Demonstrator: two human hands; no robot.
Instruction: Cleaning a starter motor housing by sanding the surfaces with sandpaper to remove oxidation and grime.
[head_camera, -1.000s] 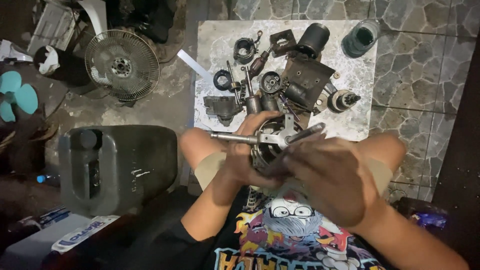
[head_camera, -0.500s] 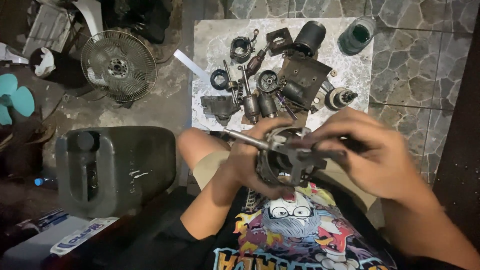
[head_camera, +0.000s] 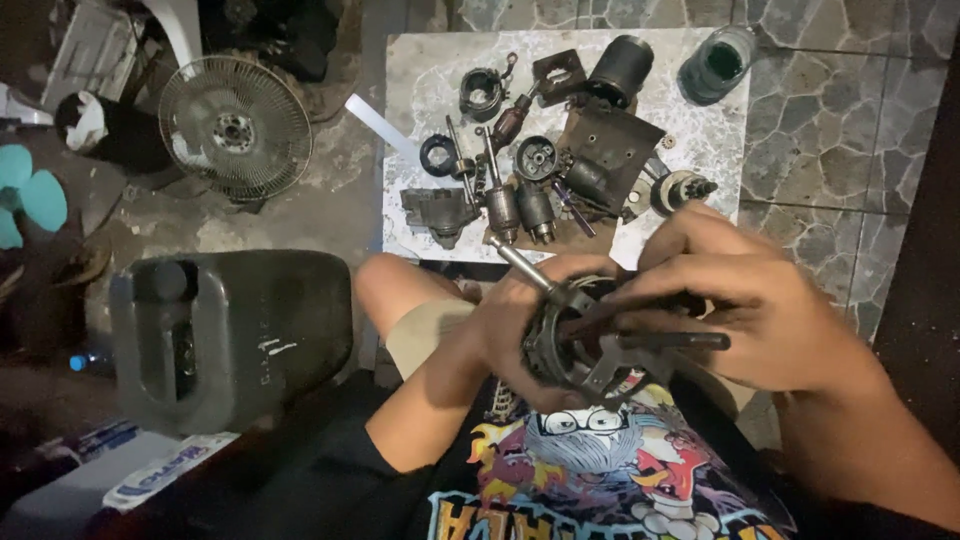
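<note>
My left hand (head_camera: 510, 335) cups a round, dark metal motor part (head_camera: 580, 340) from below, held over my lap. A thin steel shaft (head_camera: 520, 262) sticks out of it up and to the left. My right hand (head_camera: 750, 300) grips a dark tool (head_camera: 680, 340) whose end lies across the top of the motor part. Both hands are closed around what they hold. My bent knee (head_camera: 400, 290) shows beneath the hands.
A pale stone slab (head_camera: 410, 80) ahead carries several dismantled motor parts, a black cylinder (head_camera: 620, 68) and a glass jar (head_camera: 718, 62). A fan guard (head_camera: 235, 125) lies on the floor at left, a dark plastic jerrycan (head_camera: 230, 335) nearer me.
The motor part has turned in my left hand, its shaft now pointing up-left. My right hand moved right and higher, laying the tool across the part.
</note>
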